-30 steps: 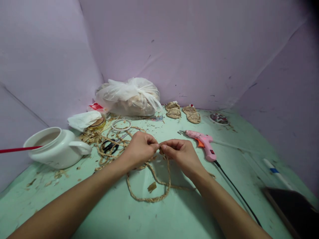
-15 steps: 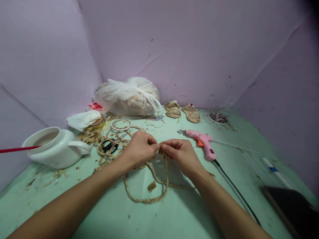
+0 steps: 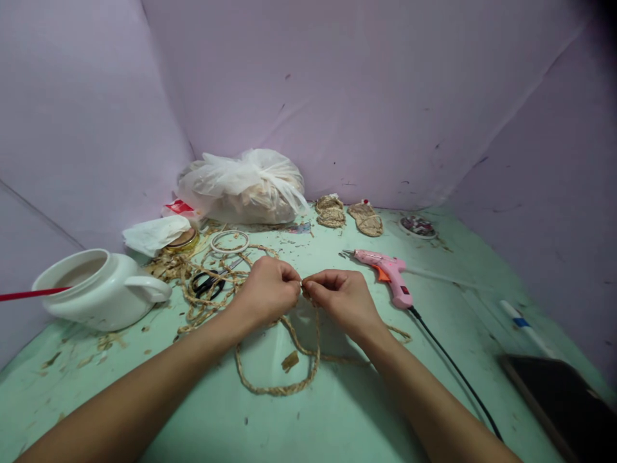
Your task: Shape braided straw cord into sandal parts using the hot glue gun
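Note:
My left hand (image 3: 267, 292) and my right hand (image 3: 340, 299) meet fingertip to fingertip above the green table (image 3: 337, 411), both pinched shut on a tan braided straw rope (image 3: 284, 382). The rope hangs from my fingers and lies in a loop on the table just in front of my wrists. More of the same rope trails left into a loose tangle (image 3: 202, 302) beside my left hand. The exact spot held between my fingers is hidden.
Black scissors (image 3: 207, 283) and a white ring (image 3: 230, 242) lie in the tangle. A white jug (image 3: 99, 292) stands at left, a stuffed plastic bag (image 3: 243, 186) at the back. A pink glue gun (image 3: 388, 276) with black cord lies right. Small woven pieces (image 3: 351, 215), a marker (image 3: 523, 325), a dark slab (image 3: 559, 399).
Both hands stay pinched together on the rope; they and the whole scene have shifted slightly left in view, and the rope loop has drawn a little narrower.

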`<state>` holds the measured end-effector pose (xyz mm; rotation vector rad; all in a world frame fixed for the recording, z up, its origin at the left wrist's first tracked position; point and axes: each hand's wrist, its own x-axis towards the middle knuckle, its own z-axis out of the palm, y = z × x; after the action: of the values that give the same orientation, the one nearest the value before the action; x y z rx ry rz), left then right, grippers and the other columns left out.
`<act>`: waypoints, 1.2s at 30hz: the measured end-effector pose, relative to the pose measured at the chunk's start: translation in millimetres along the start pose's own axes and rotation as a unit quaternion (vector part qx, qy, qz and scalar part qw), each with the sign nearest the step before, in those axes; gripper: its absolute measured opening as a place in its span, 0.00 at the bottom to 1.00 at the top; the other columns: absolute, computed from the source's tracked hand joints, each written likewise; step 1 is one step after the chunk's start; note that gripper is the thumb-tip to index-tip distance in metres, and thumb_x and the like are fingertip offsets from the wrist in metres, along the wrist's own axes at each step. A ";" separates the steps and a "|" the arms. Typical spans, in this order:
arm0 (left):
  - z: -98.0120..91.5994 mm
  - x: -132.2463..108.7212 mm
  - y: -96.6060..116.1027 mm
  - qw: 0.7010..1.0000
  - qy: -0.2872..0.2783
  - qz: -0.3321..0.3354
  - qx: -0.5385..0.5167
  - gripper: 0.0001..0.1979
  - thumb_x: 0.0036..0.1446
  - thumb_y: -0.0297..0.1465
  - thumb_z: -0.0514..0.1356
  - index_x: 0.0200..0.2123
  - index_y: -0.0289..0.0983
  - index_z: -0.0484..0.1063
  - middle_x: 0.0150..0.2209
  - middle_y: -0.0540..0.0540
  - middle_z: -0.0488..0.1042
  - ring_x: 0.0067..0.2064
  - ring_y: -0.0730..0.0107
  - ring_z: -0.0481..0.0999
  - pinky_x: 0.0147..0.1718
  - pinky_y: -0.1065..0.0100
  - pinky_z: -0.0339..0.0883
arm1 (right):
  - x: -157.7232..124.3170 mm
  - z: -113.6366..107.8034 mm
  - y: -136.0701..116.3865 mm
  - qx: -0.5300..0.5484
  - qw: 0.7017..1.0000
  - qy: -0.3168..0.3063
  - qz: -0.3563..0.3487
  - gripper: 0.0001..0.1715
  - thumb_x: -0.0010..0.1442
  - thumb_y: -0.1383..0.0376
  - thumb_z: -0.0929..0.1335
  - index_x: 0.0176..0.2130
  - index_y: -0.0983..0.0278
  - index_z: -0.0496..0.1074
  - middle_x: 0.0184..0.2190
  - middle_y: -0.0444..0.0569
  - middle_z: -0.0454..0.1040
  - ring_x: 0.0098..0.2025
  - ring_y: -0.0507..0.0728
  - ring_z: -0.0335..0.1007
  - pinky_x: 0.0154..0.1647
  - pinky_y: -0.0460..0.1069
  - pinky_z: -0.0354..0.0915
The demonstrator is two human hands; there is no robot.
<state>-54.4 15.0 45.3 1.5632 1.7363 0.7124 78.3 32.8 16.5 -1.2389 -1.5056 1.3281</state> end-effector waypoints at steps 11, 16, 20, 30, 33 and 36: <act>-3.1 4.6 -5.7 0.994 -0.053 -0.018 -0.097 0.06 0.41 0.25 0.55 0.20 0.32 0.71 0.11 0.53 0.65 0.14 0.77 0.63 0.13 0.77 0.55 | 2.5 -4.6 2.2 0.044 0.999 -0.013 0.007 0.08 0.44 0.65 0.68 0.24 0.69 0.75 0.19 0.47 0.73 0.20 0.49 0.61 0.22 0.44 0.57; -3.4 4.0 -2.1 0.993 -0.039 -0.031 -0.108 0.06 0.45 0.28 0.57 0.19 0.33 0.69 0.10 0.53 0.64 0.12 0.79 0.61 0.13 0.77 0.54 | 2.1 -5.1 1.0 0.064 0.998 -0.017 0.008 0.08 0.42 0.66 0.68 0.23 0.69 0.75 0.18 0.46 0.72 0.20 0.48 0.60 0.22 0.44 0.56; -4.6 4.7 -1.8 0.991 -0.033 -0.054 -0.121 0.07 0.45 0.29 0.59 0.19 0.33 0.68 0.08 0.54 0.63 0.12 0.79 0.61 0.12 0.77 0.54 | 0.6 -6.0 -0.5 0.073 0.996 -0.044 -0.003 0.07 0.42 0.68 0.68 0.25 0.69 0.75 0.18 0.44 0.71 0.20 0.48 0.60 0.22 0.44 0.56; -9.2 6.4 -1.9 0.976 -0.113 -0.067 -0.176 0.07 0.47 0.27 0.57 0.20 0.32 0.67 0.10 0.52 0.65 0.12 0.80 0.60 0.13 0.77 0.54 | 1.9 -3.9 -1.3 0.084 0.996 -0.026 0.004 0.06 0.42 0.65 0.69 0.22 0.68 0.72 0.17 0.45 0.70 0.19 0.48 0.61 0.21 0.44 0.56; -9.7 6.1 -2.3 0.971 -0.123 -0.065 -0.195 0.04 0.46 0.25 0.57 0.22 0.32 0.69 0.11 0.52 0.65 0.14 0.79 0.62 0.14 0.77 0.55 | 2.7 -4.5 -1.0 0.099 0.995 -0.024 0.016 0.06 0.42 0.65 0.69 0.22 0.68 0.72 0.18 0.45 0.70 0.20 0.49 0.62 0.23 0.45 0.58; -9.2 5.5 -2.1 0.973 -0.112 -0.071 -0.191 0.04 0.46 0.26 0.57 0.22 0.32 0.68 0.10 0.52 0.65 0.13 0.80 0.61 0.13 0.77 0.54 | 2.3 -5.2 -1.1 0.080 0.996 -0.030 0.007 0.06 0.43 0.65 0.69 0.23 0.68 0.73 0.18 0.45 0.71 0.20 0.49 0.62 0.23 0.44 0.58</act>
<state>-63.2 20.5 48.7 1.1940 1.4285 0.7184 82.4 36.3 18.3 -1.1172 -1.4036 1.4767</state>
